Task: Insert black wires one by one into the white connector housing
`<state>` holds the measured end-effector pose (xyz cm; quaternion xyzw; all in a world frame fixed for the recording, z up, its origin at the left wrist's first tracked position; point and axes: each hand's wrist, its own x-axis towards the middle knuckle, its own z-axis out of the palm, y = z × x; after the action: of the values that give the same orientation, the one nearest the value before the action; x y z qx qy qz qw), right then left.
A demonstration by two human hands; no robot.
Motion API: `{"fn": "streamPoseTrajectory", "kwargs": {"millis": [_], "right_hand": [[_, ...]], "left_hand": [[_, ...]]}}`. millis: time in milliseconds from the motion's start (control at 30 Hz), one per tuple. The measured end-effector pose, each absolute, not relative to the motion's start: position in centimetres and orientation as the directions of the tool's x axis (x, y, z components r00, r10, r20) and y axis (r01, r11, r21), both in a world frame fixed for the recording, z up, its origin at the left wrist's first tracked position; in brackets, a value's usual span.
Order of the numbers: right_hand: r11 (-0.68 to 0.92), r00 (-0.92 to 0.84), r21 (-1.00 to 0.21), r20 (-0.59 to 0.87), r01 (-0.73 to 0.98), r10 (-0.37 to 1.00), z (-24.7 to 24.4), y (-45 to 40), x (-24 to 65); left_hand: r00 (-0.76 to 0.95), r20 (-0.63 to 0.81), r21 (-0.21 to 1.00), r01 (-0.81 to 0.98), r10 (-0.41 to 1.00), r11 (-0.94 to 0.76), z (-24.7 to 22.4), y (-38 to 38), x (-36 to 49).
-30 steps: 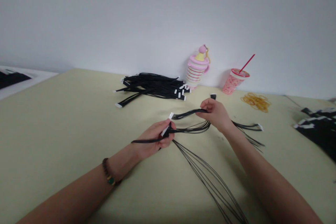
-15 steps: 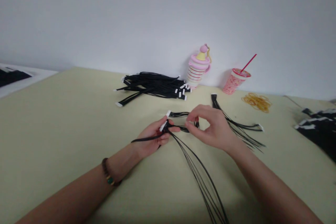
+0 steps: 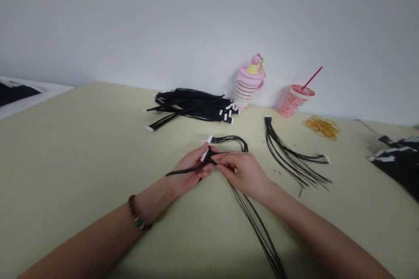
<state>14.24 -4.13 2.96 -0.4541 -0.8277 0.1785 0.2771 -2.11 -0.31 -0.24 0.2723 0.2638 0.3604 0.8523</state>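
Left hand (image 3: 191,166): closed, gripping the cable bundle (image 3: 257,226) at its white connector (image 3: 205,154).
Right hand (image 3: 241,175): pinching the bundle beside our left.
Long axis: runs near-right from our hands.

Soft, even, rather flat light, with no clear source and no hard glare. Pale wall (image 3: 196,17) greying slightly toward the corners. Faint, diffuse shadows beside the pink cup (image 3: 294,104) and under the right forearm (image 3: 294,213) (dimmer toward the bottom edge). Wide-angle bowing along the table's far edge (image 3: 121,87). Mild softness throughout, the black wires (image 3: 257,231) slightly blurred.
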Motion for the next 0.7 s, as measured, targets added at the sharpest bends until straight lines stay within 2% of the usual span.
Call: {"fn": "streamPoseTrajectory", "kwargs": {"millis": [100,300,367,700], "right_hand": [[0.528,-0.464,-0.565,0.267,0.635,0.844,3.37,-4.17,14.38],[0.552,-0.462,-0.363,0.310,0.750,0.831,3.06,-4.46,14.39],[0.567,-0.475,-0.333,0.321,0.753,0.819,2.90,-4.50,14.41],[0.620,-0.544,-0.420,0.299,0.663,0.784,3.67,-4.37,14.96]], "left_hand": [[0.606,-0.256,0.668,-0.452,0.753,0.591,-0.20,-0.30,-2.14],[0.581,-0.266,0.657,-0.475,0.769,0.586,-0.45,-0.15,-2.15],[0.579,-0.266,0.647,-0.485,0.770,0.588,-0.51,-0.11,-2.11],[0.581,-0.282,0.663,-0.457,0.763,0.593,-0.42,-0.21,-2.14]]}}
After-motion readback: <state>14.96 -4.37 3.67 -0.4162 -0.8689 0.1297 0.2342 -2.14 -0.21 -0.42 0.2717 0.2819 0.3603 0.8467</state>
